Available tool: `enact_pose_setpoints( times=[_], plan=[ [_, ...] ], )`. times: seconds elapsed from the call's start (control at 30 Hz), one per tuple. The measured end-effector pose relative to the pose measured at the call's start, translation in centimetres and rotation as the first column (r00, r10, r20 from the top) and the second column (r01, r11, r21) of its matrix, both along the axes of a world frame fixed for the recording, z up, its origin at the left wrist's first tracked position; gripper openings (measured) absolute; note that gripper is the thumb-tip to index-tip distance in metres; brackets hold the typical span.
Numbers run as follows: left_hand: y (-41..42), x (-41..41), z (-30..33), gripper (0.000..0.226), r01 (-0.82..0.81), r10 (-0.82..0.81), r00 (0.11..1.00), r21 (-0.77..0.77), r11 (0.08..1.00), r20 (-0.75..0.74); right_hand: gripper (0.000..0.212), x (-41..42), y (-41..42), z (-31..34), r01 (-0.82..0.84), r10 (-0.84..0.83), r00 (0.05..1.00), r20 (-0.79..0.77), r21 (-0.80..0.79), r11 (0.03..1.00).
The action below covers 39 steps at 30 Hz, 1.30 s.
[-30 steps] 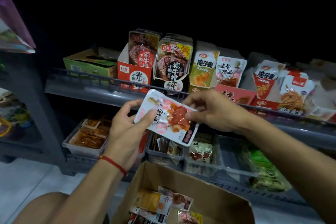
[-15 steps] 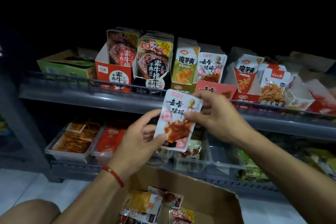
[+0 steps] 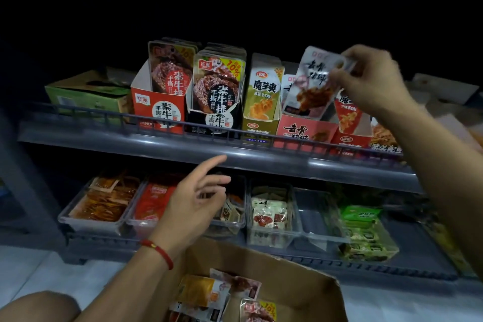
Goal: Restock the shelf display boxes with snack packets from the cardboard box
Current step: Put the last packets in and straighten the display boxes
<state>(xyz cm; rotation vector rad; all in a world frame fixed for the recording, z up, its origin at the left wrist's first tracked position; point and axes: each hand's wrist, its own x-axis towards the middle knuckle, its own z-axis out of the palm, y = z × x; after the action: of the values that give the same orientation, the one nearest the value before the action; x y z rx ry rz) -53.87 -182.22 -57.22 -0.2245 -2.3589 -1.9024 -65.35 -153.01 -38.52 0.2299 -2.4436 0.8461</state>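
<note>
Right hand (image 3: 371, 78) pinching snack packet (image 3: 311, 86), left hand (image 3: 193, 201) spread, holding nothing

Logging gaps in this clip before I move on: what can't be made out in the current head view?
- Right hand and the white packet it pinches: motion-blurred, small print unreadable.
- Pink display box: its interior is hidden by that packet, so how full it is cannot be told.
- Cardboard box: cut off by the bottom edge, contents partly seen.
- Behind the upper shelf: too dark.
- Clear bin behind the left hand: partly covered.
</note>
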Motion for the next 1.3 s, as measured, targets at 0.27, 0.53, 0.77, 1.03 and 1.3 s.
enact_pose_setpoints(
  times=[0.27,0.53,0.77,1.03,1.3],
  plan=[
    [-0.1,-0.1,-0.2,0.057,-0.007,0.008,1.0,-0.03,1.0,0.005,0.032,-2.7,-1.3,-3.3,0.112,-0.111,0.994,-0.02,0.249,0.962],
    [-0.3,-0.4,-0.3,0.059,-0.019,0.021,0.999,-0.075,0.997,0.029,0.033,-3.8,-1.8,-4.1,0.161,-0.101,0.976,-0.191,0.334,0.929],
    [-0.4,-0.7,-0.8,0.061,-0.022,0.031,0.996,-0.11,0.994,0.082,0.04,-4.4,-1.7,-4.4,0.187,-0.115,0.97,-0.216,0.353,0.917],
    [-0.8,0.2,-1.4,0.045,0.113,-0.061,0.992,-0.569,0.815,0.11,0.021,2.7,-4.5,-6.1,-0.014,0.16,0.921,-0.355,0.381,0.925],
    [-1.0,3.2,-4.9,0.045,0.72,-0.278,0.693,-0.652,0.238,0.665,0.028,10.7,-8.8,-23.1,-0.806,0.111,0.442,0.89,0.34,0.485]
  ],
)
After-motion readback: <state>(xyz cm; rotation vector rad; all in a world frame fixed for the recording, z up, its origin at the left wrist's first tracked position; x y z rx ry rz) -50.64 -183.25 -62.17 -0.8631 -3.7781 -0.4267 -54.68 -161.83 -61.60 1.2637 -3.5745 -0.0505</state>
